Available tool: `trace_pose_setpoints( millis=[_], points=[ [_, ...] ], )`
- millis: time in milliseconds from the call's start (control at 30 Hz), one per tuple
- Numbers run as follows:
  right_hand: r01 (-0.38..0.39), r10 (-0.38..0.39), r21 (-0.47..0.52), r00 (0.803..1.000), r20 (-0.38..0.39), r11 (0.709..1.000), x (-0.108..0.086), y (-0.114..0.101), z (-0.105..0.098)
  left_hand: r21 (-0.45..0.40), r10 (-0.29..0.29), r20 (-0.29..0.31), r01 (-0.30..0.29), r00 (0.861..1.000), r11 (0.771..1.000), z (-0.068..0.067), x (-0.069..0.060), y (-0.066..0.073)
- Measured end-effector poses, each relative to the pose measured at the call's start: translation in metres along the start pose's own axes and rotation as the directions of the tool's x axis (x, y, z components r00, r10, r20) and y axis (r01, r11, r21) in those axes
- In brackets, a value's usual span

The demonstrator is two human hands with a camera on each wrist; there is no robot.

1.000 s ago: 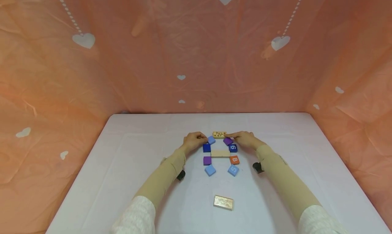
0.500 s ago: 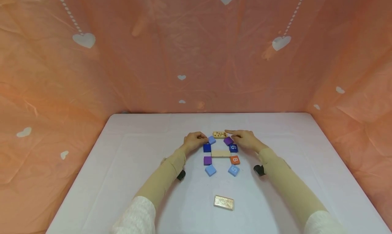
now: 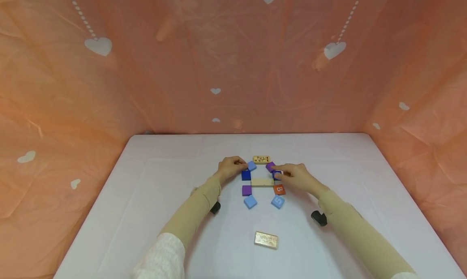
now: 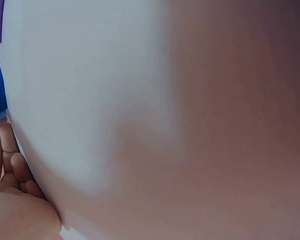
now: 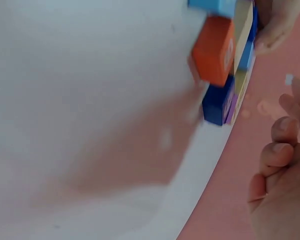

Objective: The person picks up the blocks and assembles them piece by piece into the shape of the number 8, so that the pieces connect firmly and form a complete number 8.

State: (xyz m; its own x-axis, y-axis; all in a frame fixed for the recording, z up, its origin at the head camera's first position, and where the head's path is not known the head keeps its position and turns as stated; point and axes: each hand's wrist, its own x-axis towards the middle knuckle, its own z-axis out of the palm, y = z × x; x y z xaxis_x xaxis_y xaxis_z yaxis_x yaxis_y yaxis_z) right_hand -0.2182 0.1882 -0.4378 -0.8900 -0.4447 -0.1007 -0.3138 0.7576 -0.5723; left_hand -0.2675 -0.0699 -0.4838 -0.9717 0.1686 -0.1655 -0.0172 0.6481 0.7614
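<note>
A pale wooden plank [image 3: 262, 183] lies in the middle of several coloured blocks. My left hand [image 3: 230, 167] rests at the upper left, its fingertips touching the edge of a light blue block [image 3: 251, 166]. Just below that is a dark blue block [image 3: 246, 175]. My right hand [image 3: 297, 177] hovers at the right side, fingers loosely bent with nothing between them. It partly covers a numbered dark blue block [image 5: 219, 104], and its index finger reaches near a purple block [image 3: 270, 166]. A patterned gold bar [image 3: 261, 159] lies between the two upper blocks.
Lower down sit a second purple block [image 3: 247, 190], a plain light blue one [image 3: 250, 202], an orange block marked B [image 3: 279, 189] and a light blue one marked 5 [image 3: 277, 202]. Nearer the person lies another gold bar [image 3: 266, 240]. Orange cloth [image 3: 237, 68] surrounds the white table [image 3: 164, 173].
My right hand has drawn back from the patterned gold bar, moving toward the person and a little right, over the numbered dark blue block. My left hand has stayed in place.
</note>
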Motion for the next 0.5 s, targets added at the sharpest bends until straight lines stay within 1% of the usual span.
trace_pose_setpoints(
  millis=[100,233,367,500],
  points=[
    [0.031,-0.031,0.018,1.000,0.003,0.999,-0.010,-0.005,0.005,-0.002,-0.001,-0.001,0.001,1.000,1.000,-0.001,0.000,0.000],
    [0.119,-0.119,0.053,0.993,0.007,0.992,-0.022,-0.009,0.013,0.000,-0.002,-0.005,0.002,1.000,1.000,-0.001,0.000,0.000],
    [0.223,-0.223,0.055,0.975,-0.002,0.973,-0.032,-0.012,0.020,0.001,-0.004,-0.003,0.004,1.000,1.000,0.000,-0.001,-0.001],
    [0.280,-0.280,0.050,0.960,-0.013,0.959,-0.042,-0.014,0.028,0.002,0.001,-0.004,-0.001,1.000,1.000,0.000,-0.001,-0.001]
  ],
)
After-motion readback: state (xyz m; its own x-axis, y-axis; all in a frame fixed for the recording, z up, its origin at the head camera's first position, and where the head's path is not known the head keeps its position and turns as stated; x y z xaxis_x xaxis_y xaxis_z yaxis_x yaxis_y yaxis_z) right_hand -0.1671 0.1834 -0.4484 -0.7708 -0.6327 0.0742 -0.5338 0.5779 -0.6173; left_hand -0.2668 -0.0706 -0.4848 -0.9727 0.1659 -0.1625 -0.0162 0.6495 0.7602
